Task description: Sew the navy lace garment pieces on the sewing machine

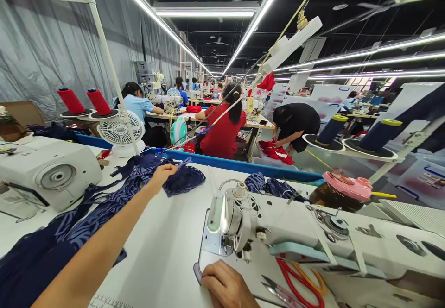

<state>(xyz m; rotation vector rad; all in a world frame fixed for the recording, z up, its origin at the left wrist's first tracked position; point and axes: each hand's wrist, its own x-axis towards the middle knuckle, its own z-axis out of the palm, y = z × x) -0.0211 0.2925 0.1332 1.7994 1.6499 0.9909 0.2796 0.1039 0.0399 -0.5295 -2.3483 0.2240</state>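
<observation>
My left hand (164,175) reaches across the white table, its fingers pinched on the edge of a navy patterned fabric piece (184,179). A long heap of navy garments (86,220) with straps and wavy blue print lies along the left, partly behind my forearm. Beside the sewing machine (278,215), my right hand (227,286) rests low at the front with curled fingers near the needle plate's corner. Its fingertips are turned down, and anything under them is hidden. Scissors (281,292) with red handles lie right of that hand.
More navy fabric (274,186) sits behind the machine. A second machine (52,173) and a white fan (121,132) stand left. Thread cones (332,129) and a pink-lidded jar (346,187) are at right. A blue edge strip (243,165) bounds the table; several people work beyond.
</observation>
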